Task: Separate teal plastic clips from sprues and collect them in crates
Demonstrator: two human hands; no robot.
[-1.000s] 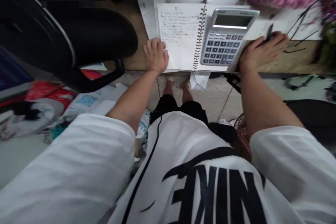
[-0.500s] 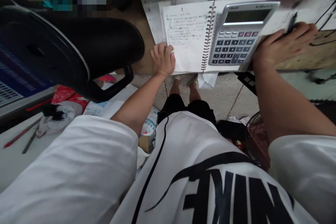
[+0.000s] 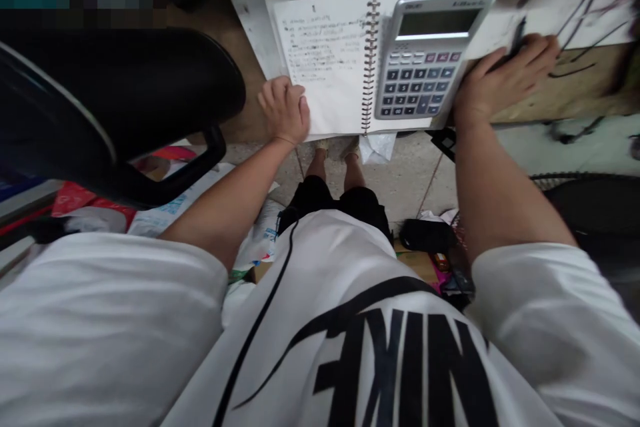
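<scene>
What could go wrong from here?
1. The left hand rests at the left edge of the notebook, which reaches the near edge of the table; a pull might slide it off, along with the calculator lying on it.
2. The right hand, with a pen, is close beside the calculator and could bump it.

Desk workspace, office or shop unclear: written-in notebook (image 3: 333,103) at 12 o'clock, calculator (image 3: 425,70) at 1, plastic bags (image 3: 157,219) at 9.
</scene>
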